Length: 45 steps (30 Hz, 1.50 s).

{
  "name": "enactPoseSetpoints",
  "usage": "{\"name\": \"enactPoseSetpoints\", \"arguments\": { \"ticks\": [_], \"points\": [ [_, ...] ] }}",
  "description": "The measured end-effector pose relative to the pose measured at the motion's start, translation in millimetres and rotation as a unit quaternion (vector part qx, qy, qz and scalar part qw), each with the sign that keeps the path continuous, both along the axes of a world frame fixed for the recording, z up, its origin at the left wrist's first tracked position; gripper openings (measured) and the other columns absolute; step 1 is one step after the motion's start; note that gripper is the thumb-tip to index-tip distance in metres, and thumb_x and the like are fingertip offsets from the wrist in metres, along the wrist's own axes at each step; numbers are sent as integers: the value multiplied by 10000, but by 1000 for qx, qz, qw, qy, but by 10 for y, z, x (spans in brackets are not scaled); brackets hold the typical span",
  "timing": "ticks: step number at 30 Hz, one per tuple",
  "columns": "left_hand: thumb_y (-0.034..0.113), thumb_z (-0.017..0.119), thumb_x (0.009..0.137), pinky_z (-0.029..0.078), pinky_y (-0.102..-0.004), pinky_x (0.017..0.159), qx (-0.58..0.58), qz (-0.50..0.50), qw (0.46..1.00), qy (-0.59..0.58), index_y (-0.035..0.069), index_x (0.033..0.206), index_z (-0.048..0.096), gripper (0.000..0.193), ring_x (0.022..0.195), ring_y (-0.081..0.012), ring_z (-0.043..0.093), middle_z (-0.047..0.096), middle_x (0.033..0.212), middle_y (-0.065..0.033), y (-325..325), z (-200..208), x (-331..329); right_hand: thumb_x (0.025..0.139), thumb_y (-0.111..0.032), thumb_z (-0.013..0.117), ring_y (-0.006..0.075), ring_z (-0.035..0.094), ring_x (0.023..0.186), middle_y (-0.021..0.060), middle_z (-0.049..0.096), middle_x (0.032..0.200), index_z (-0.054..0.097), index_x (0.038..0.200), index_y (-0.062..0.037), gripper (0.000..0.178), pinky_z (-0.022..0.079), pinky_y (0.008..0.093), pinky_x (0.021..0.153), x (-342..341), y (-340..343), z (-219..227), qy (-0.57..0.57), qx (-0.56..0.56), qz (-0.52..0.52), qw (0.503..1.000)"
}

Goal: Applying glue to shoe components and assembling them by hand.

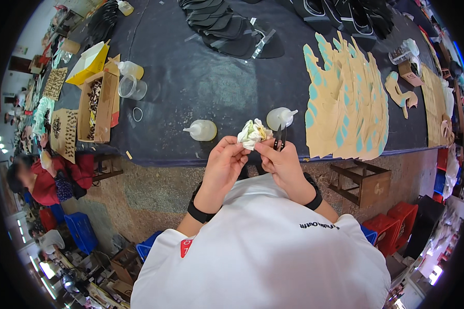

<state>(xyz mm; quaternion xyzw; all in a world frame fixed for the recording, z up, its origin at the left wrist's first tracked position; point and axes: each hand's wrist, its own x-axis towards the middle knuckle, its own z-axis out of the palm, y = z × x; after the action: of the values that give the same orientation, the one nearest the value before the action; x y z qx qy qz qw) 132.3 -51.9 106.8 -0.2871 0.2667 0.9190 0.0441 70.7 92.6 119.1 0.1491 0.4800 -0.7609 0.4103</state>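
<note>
The crumpled white and yellow cloth wad (253, 134) sits at the centre of the frame, just above both hands and over the near edge of the dark worktop (201, 77). It is pinched from two sides. The left hand (222, 166) comes up from lower left, and its thumb and fingertips close on the wad's lower left edge. The right hand (282, 164) comes up from lower right, and its forefinger and thumb touch the wad's lower right edge. Both hands are equally near; the wad lies directly ahead of the fingertips, with no clear long axis, being a bunched lump.

The right hand also carries small dark scissors (279, 140), held upright against the fingers, tips pointing toward the top of the frame and standing just right of the wad. Whether the blades are apart cannot be told.

Pose: both forearms rise from the lower edge and converge, wrists bent slightly inward, each with a black wristband. The remaining fingers of both hands are curled, so neither is spread wide.

On the worktop just beyond the wad stand two squeeze bottles, one to its left (202, 130) and one to its upper right (280, 117). A fanned stack of tan card cut-outs with teal patches (345, 98) lies right of centre.
</note>
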Motion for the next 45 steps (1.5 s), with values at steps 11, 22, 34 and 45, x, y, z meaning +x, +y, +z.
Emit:
{"name": "enactPoseSetpoints", "arguments": {
  "ticks": [11,22,34,45],
  "points": [
    [79,548,890,468,-229,693,-103,-40,994,-22,31,954,515,86,802,-117,600,614,891,-61,37,75,-77,864,-146,625,31,345,418,-40,431,554,518,852,-56,140,242,193,393,40,-46,-105,151,64,40,986],
    [27,756,653,389,-278,696,-744,-8,633,215,79,1014,565,411,759,-150,462,505,950,-38,12,182,3,860,-74,581,29,286,376,-70,349,520,510,757,-103,129,223,203,364,-56,118,-25,-42,-56,-43,997],
    [102,726,707,355,-323,728,-835,-46,443,323,106,816,667,124,801,-205,496,586,832,-5,-64,150,-140,856,-67,585,32,310,399,-59,353,529,519,762,-68,115,236,208,375,-7,89,-1,-63,-84,-24,994],
    [90,497,929,402,-231,735,-582,180,776,160,4,820,587,165,803,-104,506,566,905,-40,-173,256,-132,893,-53,503,44,294,410,-67,315,537,465,801,-122,121,238,211,388,-97,421,-142,-60,-104,-175,977]
  ]
}}
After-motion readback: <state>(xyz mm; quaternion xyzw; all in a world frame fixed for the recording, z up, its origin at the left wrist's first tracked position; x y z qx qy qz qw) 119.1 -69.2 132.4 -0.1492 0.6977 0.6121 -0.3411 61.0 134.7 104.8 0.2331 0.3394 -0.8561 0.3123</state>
